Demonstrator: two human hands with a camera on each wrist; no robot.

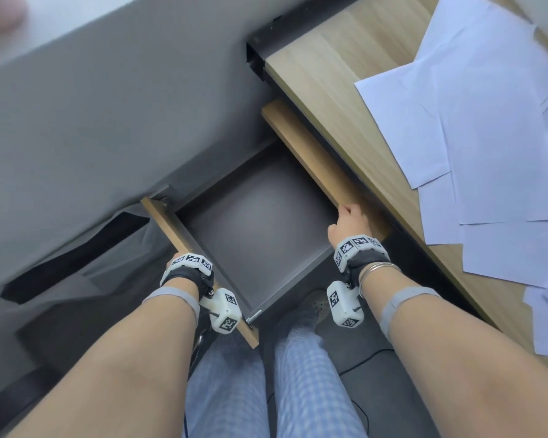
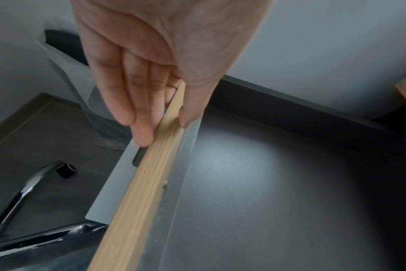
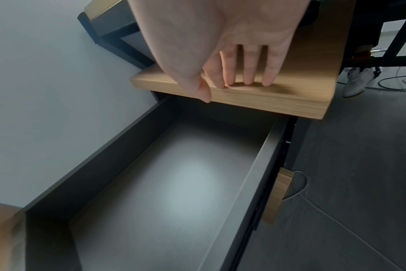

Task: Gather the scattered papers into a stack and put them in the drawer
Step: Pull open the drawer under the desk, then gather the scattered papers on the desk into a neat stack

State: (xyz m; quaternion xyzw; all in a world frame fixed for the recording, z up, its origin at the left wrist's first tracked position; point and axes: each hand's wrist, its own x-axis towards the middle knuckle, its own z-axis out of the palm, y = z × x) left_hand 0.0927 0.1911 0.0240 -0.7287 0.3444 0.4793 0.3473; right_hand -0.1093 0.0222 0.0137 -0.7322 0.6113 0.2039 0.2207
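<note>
The drawer stands pulled well out from under the worktop, its dark grey floor bare, which suits it to receive a stack. The left hand pinches the drawer's wooden front panel along its top edge, fingers laid straight down the outer face and the thumb pressed on the inner side, a hold that looks suited to steadying or drawing the drawer. The right hand rests on the wooden board that overhangs the drawer's inner end, its fingers flat and relaxed on the wood with the thumb at the front edge, gripping nothing; I judge it a bracing touch. The papers are white, unmarked sheets lying loose and overlapping at odd angles on the worktop, to the right of the drawer and well apart from both hands, some with creased edges. Gathering them has not begun.
</note>
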